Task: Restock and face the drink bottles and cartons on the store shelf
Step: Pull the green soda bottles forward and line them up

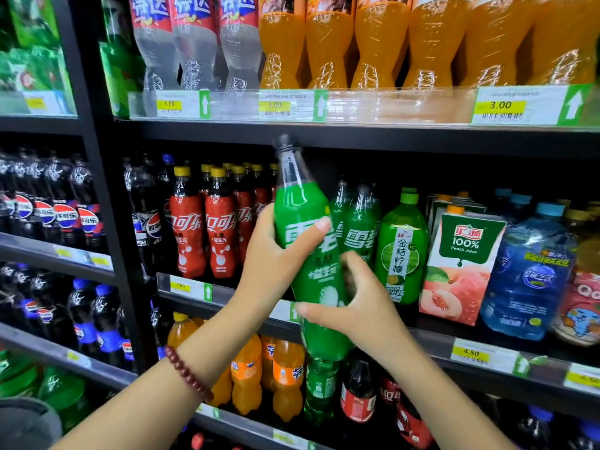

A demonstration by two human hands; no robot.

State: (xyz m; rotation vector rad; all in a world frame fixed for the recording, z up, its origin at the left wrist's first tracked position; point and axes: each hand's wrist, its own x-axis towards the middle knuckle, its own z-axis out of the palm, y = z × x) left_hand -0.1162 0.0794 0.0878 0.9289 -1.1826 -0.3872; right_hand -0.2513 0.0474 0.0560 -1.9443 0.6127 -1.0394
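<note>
At mid shelf (357,138), left hand (276,254) and right hand (354,306) both clamp tilted green bottle (308,254); cap blurred, base half hidden.

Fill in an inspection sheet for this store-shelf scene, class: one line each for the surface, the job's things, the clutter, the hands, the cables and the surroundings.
Surface: black middle shelf with price tags along its front rail.
Job's things: green Sprite bottle held tilted in front of the shelf, dark cap toward the upper left; more Sprite bottles stand behind it; red Coca-Cola bottles to the left; kumquat lemon bottle and peach juice carton to the right.
Clutter: nothing seen.
Hands: left hand grips the bottle's upper label; right hand grips its lower body; bead bracelet on the left wrist.
Cables: nothing seen.
Surroundings: orange soda bottles on the shelf above; Pepsi bottles in the left bay.
</note>
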